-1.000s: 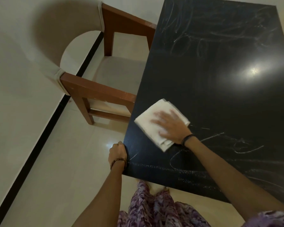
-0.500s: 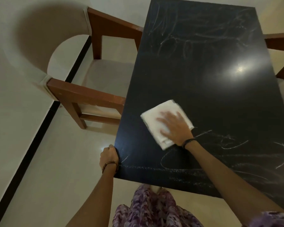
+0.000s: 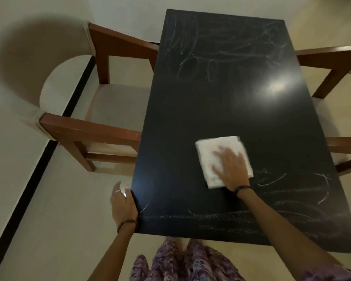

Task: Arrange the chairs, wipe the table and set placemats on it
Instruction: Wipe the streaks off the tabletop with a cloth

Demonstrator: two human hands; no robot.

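Head view — right hand flat on folded cloth, left hand gripping table edge — table lengthwise away.

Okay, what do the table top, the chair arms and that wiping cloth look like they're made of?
Table top: likely a dark laminate or painted board with a semi-gloss finish; it mirrors a lamp glare and shows pale streaks. Chair arms: reddish-brown wood, apparently varnished, with square-cut edges. Cloth: white, soft, folded fabric, perhaps cotton or microfibre; blur hides the weave.
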